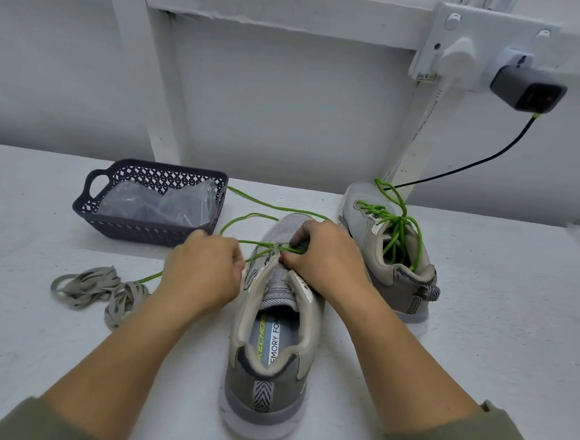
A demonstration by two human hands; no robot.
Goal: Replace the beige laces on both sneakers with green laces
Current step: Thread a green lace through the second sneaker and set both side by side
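Works at the middle of the table [482, 302] on the near sneaker [267, 383], heel toward the near edge, toe pointing far. Grips the green lace [263, 243] in the left hand [202, 272] just left of the sneaker, fingers [233, 267] curled tight round the strand. Pinches the same lace with the right hand [327, 260] over the eyelets, fingers [297, 237] clamped on it above the tongue. Slack loops far and left past the basket [143, 233], one end trailing left toward the beige laces [95, 285]. Beige laces in a loose heap on the table at the left, near the left forearm, apart from both sneakers. Far sneaker [391, 271] to the right and farther back, just beside the right hand, threaded with a second green lace [398, 227], ends loose and draped over its collar. Dark basket at far left with a crumpled clear bag [166, 204] inside. On the wall at far right, a socket [441, 41] with a grey charger [527, 88] and a black cable [474, 163] running down toward the far sneaker.
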